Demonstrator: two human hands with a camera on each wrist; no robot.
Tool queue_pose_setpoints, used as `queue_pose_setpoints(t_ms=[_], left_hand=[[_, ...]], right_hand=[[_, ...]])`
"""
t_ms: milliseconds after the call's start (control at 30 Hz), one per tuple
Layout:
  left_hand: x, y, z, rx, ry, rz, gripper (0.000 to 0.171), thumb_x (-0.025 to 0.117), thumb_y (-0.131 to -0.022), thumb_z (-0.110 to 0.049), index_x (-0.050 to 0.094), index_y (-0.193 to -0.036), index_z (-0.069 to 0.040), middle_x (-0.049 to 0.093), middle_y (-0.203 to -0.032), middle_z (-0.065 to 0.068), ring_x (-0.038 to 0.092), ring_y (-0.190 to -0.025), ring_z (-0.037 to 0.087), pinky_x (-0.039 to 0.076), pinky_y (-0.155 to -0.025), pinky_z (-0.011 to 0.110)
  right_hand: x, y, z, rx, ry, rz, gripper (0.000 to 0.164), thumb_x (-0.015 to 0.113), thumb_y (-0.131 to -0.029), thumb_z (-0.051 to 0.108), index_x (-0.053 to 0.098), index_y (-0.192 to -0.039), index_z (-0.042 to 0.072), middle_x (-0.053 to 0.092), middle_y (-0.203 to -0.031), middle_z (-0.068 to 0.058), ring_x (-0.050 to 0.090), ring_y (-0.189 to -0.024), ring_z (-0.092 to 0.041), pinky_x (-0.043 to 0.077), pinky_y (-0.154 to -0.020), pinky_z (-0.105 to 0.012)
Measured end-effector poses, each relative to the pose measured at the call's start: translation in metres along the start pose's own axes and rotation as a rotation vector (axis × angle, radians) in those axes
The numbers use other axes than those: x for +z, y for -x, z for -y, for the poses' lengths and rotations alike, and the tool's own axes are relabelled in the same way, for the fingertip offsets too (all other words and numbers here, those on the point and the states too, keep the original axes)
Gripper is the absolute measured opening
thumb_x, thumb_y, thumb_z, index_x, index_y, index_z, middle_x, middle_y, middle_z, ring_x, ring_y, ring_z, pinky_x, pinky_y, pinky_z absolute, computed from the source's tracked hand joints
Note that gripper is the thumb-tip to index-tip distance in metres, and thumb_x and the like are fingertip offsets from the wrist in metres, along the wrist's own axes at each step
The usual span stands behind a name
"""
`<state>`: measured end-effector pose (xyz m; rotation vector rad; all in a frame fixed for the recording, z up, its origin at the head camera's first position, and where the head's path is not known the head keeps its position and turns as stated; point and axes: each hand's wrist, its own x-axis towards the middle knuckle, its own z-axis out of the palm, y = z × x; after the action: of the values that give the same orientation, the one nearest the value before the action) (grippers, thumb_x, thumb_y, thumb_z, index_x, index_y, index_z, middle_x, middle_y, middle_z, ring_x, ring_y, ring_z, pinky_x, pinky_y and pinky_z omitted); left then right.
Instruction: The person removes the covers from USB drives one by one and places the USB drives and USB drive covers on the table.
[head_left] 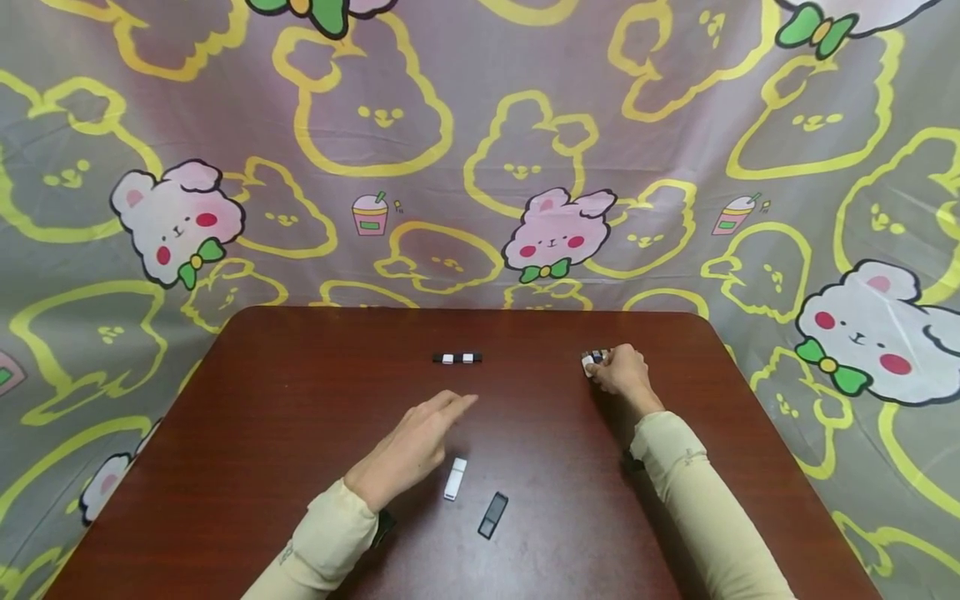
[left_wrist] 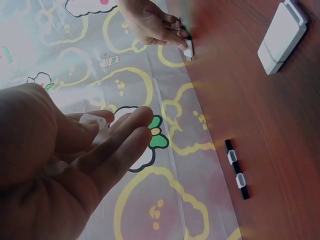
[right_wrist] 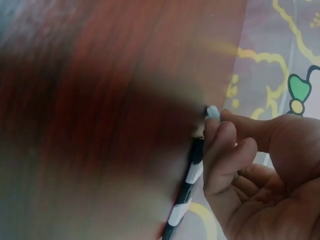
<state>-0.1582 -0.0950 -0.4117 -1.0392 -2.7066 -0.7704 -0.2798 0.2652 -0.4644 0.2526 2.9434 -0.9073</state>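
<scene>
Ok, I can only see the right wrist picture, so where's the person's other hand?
Observer: The left hand is over the table, closer to the person than the right hand is.
Operator: Ooh, has it got anything in it?
Observer: Yes, the left wrist view shows a small white piece held in its fingers.
Operator: And what's lying on the table closest to the person?
Observer: In the head view it's a dark oblong case, a bit nearer than the white stick.
</scene>
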Motion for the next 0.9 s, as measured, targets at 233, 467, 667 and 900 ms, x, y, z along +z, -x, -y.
queue_pose_setpoints(t_ms=[233, 467, 667, 900], left_hand=[[0.003, -0.003, 0.000, 0.009, 0.001, -0.069, 0.062, 0.053, -0.074, 0.029, 0.057, -0.129, 0.000, 0.068, -0.111, 0.011, 0.065, -0.097, 0.019, 0.057, -0.083, 0.031], [0.005, -0.009, 0.003, 0.046, -0.024, -0.129, 0.055, 0.055, -0.074, 0.028, 0.060, -0.120, -0.001, 0.068, -0.107, 0.009, 0.067, -0.095, 0.019, 0.057, -0.080, 0.028], [0.004, -0.017, 0.004, 0.070, -0.037, -0.159, 0.057, 0.056, -0.077, 0.028, 0.063, -0.128, 0.002, 0.060, -0.115, 0.010, 0.068, -0.095, 0.016, 0.056, -0.074, 0.025], [0.003, -0.028, 0.005, 0.096, -0.051, -0.215, 0.055, 0.058, -0.081, 0.024, 0.063, -0.130, 0.000, 0.062, -0.114, 0.011, 0.069, -0.094, 0.017, 0.057, -0.076, 0.028]], right_hand=[[0.001, -0.001, -0.003, 0.002, 0.039, -0.017, 0.037, 0.070, -0.094, 0.029, 0.072, -0.067, 0.004, 0.066, -0.052, -0.002, 0.063, -0.049, -0.014, 0.051, -0.083, -0.047], [0.001, -0.001, -0.002, -0.006, 0.067, -0.017, 0.038, 0.068, -0.095, 0.031, 0.072, -0.067, 0.006, 0.066, -0.052, -0.001, 0.063, -0.049, -0.015, 0.050, -0.071, -0.040], [-0.003, 0.000, 0.000, 0.051, 0.072, -0.054, 0.043, 0.063, -0.097, 0.037, 0.067, -0.063, 0.011, 0.067, -0.062, -0.005, 0.064, -0.066, -0.026, 0.047, -0.060, -0.037], [-0.003, 0.007, 0.002, -0.077, 0.142, -0.103, 0.026, 0.060, -0.098, 0.029, 0.075, -0.100, 0.008, 0.073, -0.102, -0.023, 0.066, -0.087, -0.042, 0.049, -0.063, -0.047]])
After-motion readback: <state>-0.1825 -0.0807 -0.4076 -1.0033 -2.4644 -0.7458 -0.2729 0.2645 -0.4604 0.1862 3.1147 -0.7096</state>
